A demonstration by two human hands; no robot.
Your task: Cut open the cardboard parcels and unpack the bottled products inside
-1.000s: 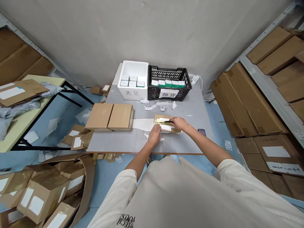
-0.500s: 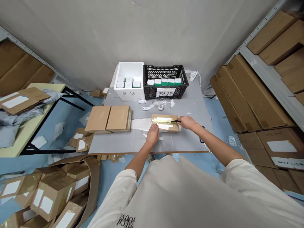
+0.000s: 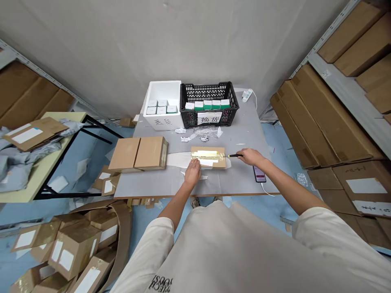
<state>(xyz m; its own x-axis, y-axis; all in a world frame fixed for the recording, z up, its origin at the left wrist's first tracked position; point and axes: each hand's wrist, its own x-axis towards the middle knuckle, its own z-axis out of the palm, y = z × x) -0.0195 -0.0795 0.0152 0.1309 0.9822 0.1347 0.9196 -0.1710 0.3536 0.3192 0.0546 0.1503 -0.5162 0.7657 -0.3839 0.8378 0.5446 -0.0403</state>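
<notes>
Right grip [image 3: 249, 156] pinches cutter [image 3: 235, 155], now drawn right to edge of box [image 3: 210, 157]; left grip [image 3: 193, 171] on box, can't tell if closed.

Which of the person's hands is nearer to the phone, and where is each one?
Right. The right hand is just beyond the phone; the left hand is farther off to its left, touching the taped box.

A white rectangular foam box [image 3: 177, 122] holding 5 small white cartons [image 3: 161, 110] touches a black plastic lattice crate [image 3: 227, 116]. A rectangular smartphone [image 3: 260, 176], screen lit, lies on the flat grey surface [image 3: 152, 185], joined to a thin white cable [image 3: 266, 191].
</notes>
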